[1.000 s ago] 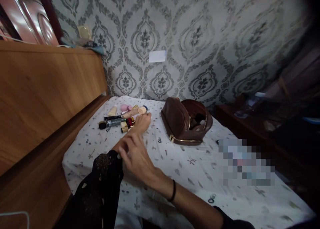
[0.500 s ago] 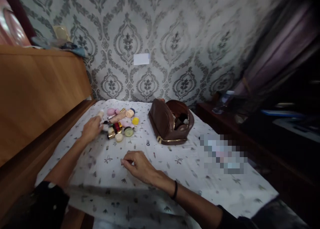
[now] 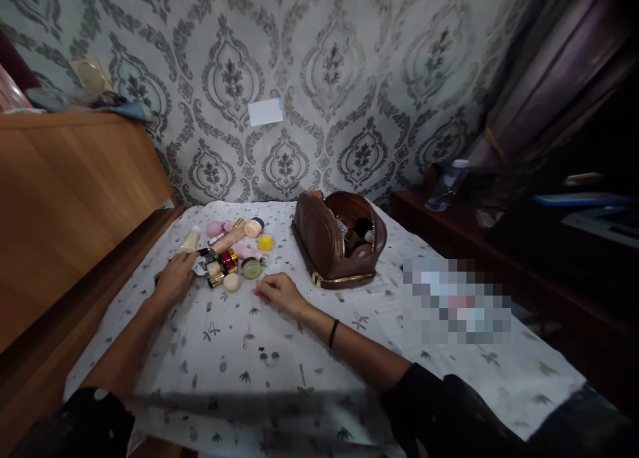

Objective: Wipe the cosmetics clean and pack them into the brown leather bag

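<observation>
My left hand (image 3: 174, 276) is at the left edge of a pile of cosmetics, fingers curled down; a dark tip shows beside it, but what lies under the fingers is hidden. Just beyond it is a cream-coloured tube (image 3: 190, 239). Within the pile are a dark red jar (image 3: 228, 261), a green-lidded round pot (image 3: 251, 268), a small cream pot (image 3: 231, 283), a yellow item (image 3: 265, 243) and a pink sponge (image 3: 215, 228). My right hand (image 3: 282, 293) hovers or rests near the green pot, fingers drawn together, nothing visible in them. A brown cosmetic bag (image 3: 319, 245) stands unzipped, with items inside.
A patterned white cloth (image 3: 309, 351) covers the surface. A wooden panel (image 3: 74, 212) rises on the left. On the right lie a blurred-out item (image 3: 456, 301) and, farther back, a clear plastic bottle (image 3: 446, 185) on a dark ledge. The papered wall is behind.
My left hand has drawn back from the cream tube, which now shows more fully. My right hand has moved forward toward the pots. The view has shifted slightly.
</observation>
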`<act>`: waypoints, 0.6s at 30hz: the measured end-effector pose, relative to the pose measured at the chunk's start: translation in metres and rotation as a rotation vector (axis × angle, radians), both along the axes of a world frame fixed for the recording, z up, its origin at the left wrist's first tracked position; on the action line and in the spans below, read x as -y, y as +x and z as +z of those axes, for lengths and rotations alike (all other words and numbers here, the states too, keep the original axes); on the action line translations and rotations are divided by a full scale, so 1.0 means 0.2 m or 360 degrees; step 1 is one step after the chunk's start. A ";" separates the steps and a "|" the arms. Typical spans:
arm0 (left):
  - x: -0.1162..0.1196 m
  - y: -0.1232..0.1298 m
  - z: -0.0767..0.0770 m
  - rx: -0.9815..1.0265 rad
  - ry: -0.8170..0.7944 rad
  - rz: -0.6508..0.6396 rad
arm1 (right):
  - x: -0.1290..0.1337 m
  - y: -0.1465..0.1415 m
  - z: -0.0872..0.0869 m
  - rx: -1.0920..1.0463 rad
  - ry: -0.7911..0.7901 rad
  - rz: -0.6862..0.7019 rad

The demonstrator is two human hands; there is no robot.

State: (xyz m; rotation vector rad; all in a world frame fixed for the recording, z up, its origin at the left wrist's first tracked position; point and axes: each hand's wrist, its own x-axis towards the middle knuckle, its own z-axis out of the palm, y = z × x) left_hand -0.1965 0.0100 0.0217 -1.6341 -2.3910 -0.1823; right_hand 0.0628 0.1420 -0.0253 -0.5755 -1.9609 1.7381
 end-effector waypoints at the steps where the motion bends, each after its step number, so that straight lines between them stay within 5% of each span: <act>1: 0.00 -0.01 0.00 0.0032 0.0044 0.0029 | -0.02 0.00 -0.01 -0.0030 -0.0036 -0.0022; 6: -0.09 0.00 0.03 0.0035 0.0328 0.0210 | -0.05 0.04 -0.04 -0.0180 -0.0179 -0.0066; 10: -0.31 0.15 0.10 0.0028 0.0605 -0.0131 | -0.05 0.05 -0.04 -0.0239 -0.0262 -0.0055; 14: -0.63 0.37 0.11 0.0050 0.0281 -0.0461 | -0.05 0.04 -0.06 -0.0277 -0.0354 -0.0019; 18: -0.89 0.53 0.04 0.0027 -0.0144 -0.0446 | -0.05 0.05 -0.06 -0.0304 -0.0444 0.0035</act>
